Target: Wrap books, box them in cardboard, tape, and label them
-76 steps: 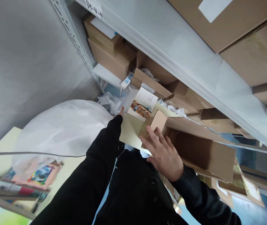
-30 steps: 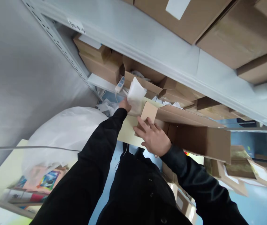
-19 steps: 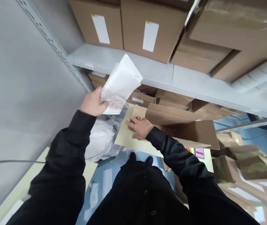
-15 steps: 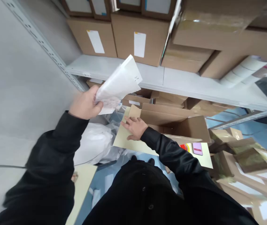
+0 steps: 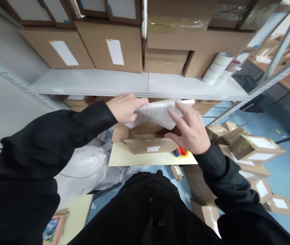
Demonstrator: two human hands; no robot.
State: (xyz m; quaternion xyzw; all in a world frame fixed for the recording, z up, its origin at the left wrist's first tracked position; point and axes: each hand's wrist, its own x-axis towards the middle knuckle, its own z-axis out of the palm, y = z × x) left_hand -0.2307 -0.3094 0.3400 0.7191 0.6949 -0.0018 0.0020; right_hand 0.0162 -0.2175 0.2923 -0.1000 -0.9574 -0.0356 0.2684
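Two-handed | gripping left end of flat white paper-like packet point(image 5: 157, 110) with left hand point(image 5: 124, 108) | holding right hand point(image 5: 189, 127) spread open at right end, unclear if touching | above open brown cardboard box point(image 5: 137, 146) on pale-yellow tabletop point(image 5: 145, 159)

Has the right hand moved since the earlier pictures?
Yes, rightward: the right hand was left of the seam in the shelf and is now right of it.
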